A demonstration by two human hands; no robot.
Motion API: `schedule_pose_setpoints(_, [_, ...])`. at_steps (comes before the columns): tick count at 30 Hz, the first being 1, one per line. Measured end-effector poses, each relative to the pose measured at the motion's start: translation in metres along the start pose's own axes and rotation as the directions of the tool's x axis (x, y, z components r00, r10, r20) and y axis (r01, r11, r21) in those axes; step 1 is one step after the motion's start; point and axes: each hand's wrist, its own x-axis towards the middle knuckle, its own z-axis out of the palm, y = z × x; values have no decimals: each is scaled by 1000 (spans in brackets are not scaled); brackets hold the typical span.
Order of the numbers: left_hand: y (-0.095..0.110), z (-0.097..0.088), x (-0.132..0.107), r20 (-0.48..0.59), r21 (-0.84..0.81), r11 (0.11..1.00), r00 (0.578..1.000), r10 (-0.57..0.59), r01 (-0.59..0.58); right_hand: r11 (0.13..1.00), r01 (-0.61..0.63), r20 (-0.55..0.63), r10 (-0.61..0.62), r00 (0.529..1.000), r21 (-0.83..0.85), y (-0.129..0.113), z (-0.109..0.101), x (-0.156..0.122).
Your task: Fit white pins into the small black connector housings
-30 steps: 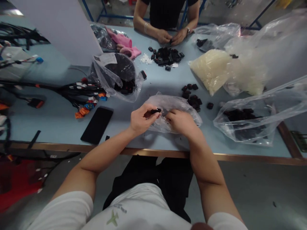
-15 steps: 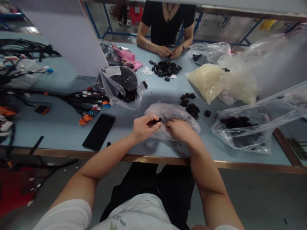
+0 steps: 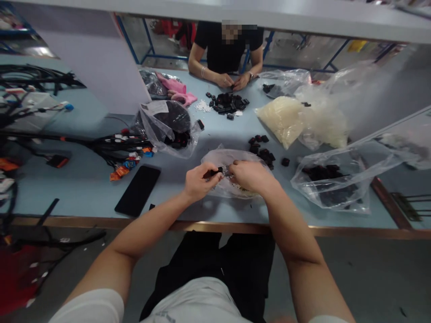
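Left hand [image 3: 200, 181] pinches a black plug [image 3: 215, 171] over a clear bag [image 3: 235, 156].
Right hand [image 3: 252, 176] curls on the bag; I cannot tell if it grips. The plug needs a steady pinch.

Left hand [image 3: 202, 181] seems pinched shut beside curled right hand [image 3: 252, 176].
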Motion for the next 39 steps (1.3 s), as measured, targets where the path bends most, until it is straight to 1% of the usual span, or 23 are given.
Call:
schedule_pose_setpoints(2, [-1,0,0,-16,40,998,999,39,-38,1000,-17,27,16,1000,20,3,11,-2])
schedule_pose_setpoints(4, [-1,1,0,-9,64,996,998,60,-59,998,-40,40,39,998,42,4,23,-4])
schedule_pose_setpoints(6, [-1,2,0,7,67,995,998,67,-67,995,-41,20,40,999,86,5,32,-6])
schedule_pose_setpoints(8, [-1,3,0,13,66,994,996,91,-92,991,-20,-12,22,1000,135,5,36,-7])
schedule_pose_setpoints(12, [-3,3,-1,-6,102,982,987,162,-161,985,0,-44,7,999,174,10,36,-4])
schedule_pose_setpoints(14, [-3,1,-1,-11,134,977,986,167,-164,981,2,-50,8,999,193,14,35,-3])
schedule_pose_setpoints(18, [-3,-3,-1,12,210,962,985,174,-172,969,-11,-76,30,997,248,18,32,-3])
schedule_pose_setpoints(22, [-2,-5,1,19,204,956,978,210,-209,948,24,-121,15,993,317,16,26,-4])
schedule_pose_setpoints(25, [-2,-6,2,-9,186,956,972,234,-229,932,36,-126,10,992,360,15,23,-4])
schedule_pose_setpoints(27, [-1,-6,2,-28,170,962,975,221,-213,915,53,-131,0,991,401,17,24,-3])
schedule_pose_setpoints(29, [0,-5,2,-32,135,978,985,167,-162,894,77,-140,-16,990,441,21,27,-3])
schedule_pose_setpoints(31, [0,-4,0,-12,62,994,996,92,-92,877,111,-161,-39,986,468,24,32,-2])
schedule_pose_setpoints(33, [-1,-2,-1,26,-46,998,999,32,-30,866,141,-201,-49,978,480,27,38,-2])
schedule_pose_setpoints(36, [-3,0,-3,67,-164,986,998,-4,15,853,166,-259,-38,965,494,30,44,-3])
schedule_pose_setpoints(39, [-4,1,-3,73,-231,972,997,-18,34,839,173,-329,7,944,516,33,47,-6])
